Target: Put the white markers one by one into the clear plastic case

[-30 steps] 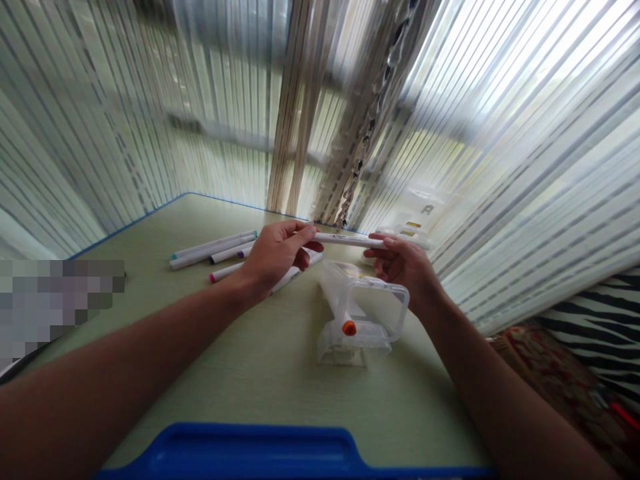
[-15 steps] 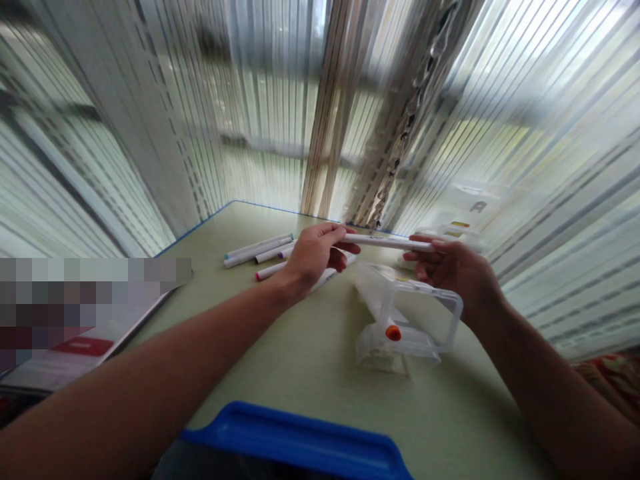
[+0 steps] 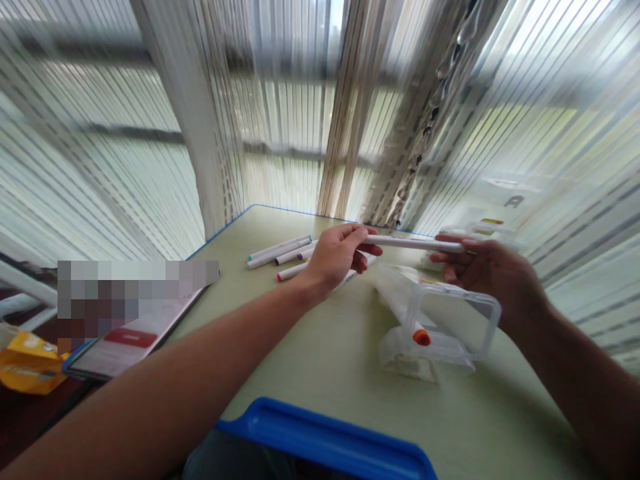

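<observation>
A white marker [image 3: 415, 243] is held level above the table between my two hands. The fingers of my left hand [image 3: 343, 257] pinch its left end, and my right hand [image 3: 493, 267] grips the right end. Several white markers [image 3: 279, 251] with coloured ends lie on the table behind and beside my left hand, which partly hides them. Below my right hand a clear plastic case [image 3: 453, 363] lies on its side with its open end towards me. Inside it rests an orange-ended marker [image 3: 421, 337].
The pale green table [image 3: 310, 353] has a blue rim [image 3: 330, 437] curving in at the front. On the left sits a tablet [image 3: 150, 340], partly blurred out, near a yellow packet [image 3: 33, 360]. A clear container [image 3: 493, 227] stands at the back right, before striped curtains [image 3: 285, 120].
The whole view has shifted, so everything appears further right and the yellow packet shows at the left. Both hands keep the same hold on the marker.
</observation>
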Tool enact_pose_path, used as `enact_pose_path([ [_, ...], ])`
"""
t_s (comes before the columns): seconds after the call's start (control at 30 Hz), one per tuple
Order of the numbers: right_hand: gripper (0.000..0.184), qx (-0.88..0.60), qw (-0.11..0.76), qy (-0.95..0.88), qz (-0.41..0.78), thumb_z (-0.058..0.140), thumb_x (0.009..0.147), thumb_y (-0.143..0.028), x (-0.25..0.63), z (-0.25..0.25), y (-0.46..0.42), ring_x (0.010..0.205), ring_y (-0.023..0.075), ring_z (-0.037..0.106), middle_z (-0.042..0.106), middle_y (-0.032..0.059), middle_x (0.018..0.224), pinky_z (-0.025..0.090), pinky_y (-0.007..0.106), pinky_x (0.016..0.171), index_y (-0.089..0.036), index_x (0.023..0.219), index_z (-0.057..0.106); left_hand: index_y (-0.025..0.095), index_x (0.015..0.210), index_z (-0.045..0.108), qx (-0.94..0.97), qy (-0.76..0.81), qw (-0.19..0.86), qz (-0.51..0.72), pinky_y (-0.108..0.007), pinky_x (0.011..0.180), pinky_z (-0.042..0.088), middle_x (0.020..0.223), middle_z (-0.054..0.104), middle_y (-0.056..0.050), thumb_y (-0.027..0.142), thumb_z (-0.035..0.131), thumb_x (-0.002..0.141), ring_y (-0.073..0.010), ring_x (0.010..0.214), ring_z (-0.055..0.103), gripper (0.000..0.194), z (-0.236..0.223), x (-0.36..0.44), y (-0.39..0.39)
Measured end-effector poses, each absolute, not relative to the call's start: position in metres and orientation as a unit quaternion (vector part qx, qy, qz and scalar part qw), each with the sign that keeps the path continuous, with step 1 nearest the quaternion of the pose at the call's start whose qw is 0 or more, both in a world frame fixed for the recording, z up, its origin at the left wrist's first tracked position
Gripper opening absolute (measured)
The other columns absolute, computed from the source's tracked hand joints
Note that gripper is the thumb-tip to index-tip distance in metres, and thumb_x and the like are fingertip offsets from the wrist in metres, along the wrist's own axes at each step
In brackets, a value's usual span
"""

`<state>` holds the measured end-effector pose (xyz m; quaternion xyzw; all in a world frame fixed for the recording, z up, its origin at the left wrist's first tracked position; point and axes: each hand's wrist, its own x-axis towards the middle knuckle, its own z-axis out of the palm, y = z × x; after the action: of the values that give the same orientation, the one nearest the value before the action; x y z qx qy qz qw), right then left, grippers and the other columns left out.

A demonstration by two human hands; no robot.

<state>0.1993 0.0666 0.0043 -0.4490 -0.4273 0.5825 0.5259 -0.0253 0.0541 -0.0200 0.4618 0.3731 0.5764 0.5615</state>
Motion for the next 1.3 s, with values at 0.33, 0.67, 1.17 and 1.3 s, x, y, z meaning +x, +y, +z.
enact_pose_path([
  [0.33,0.02,-0.456,0.535,-0.416,0.577,0.059,0.072,-0.018,0.196,0.004,0.068,0.04,0.0129,0.054,0.073,0.0098,0.061,0.04,0.021,0.037,-0.015,0.08,0.077,0.011,0.091,0.067,0.489,0.371,0.539,0.577,-0.02,0.044,0.04,0.069,0.073,-0.004,0.02,0.059,0.095,-0.0045,0.041,0.052,0.013,-0.022,-0.025,0.054],
  [0.67,0.017,-0.417,0.545,-0.503,0.526,0.081,0.068,-0.025,0.2,-0.008,0.07,0.038,0.0114,0.055,0.074,0.0058,0.062,0.041,0.021,0.032,-0.018,0.083,0.078,0.011,0.088,0.068,0.516,0.376,0.512,0.575,-0.02,0.044,0.041,0.069,0.072,-0.004,0.025,0.075,0.084,-0.0053,0.044,0.052,0.016,-0.026,-0.026,0.055],
  [1.17,0.032,-0.388,0.536,-0.545,0.515,0.093,0.059,-0.035,0.2,-0.013,0.074,0.038,0.0075,0.055,0.073,0.0034,0.059,0.04,0.017,0.036,-0.017,0.08,0.077,0.012,0.086,0.071,0.573,0.42,0.446,0.544,-0.02,0.044,0.036,0.061,0.064,0.0,0.04,0.083,0.073,-0.0074,0.047,0.048,0.033,-0.019,-0.026,0.051],
  [1.3,0.031,-0.389,0.534,-0.549,0.513,0.093,0.06,-0.035,0.2,-0.014,0.075,0.039,0.0073,0.055,0.073,0.0025,0.062,0.04,0.018,0.036,-0.018,0.079,0.077,0.013,0.087,0.072,0.579,0.426,0.434,0.543,-0.02,0.044,0.037,0.058,0.062,0.001,0.04,0.082,0.073,-0.0089,0.048,0.051,0.031,-0.022,-0.027,0.051],
])
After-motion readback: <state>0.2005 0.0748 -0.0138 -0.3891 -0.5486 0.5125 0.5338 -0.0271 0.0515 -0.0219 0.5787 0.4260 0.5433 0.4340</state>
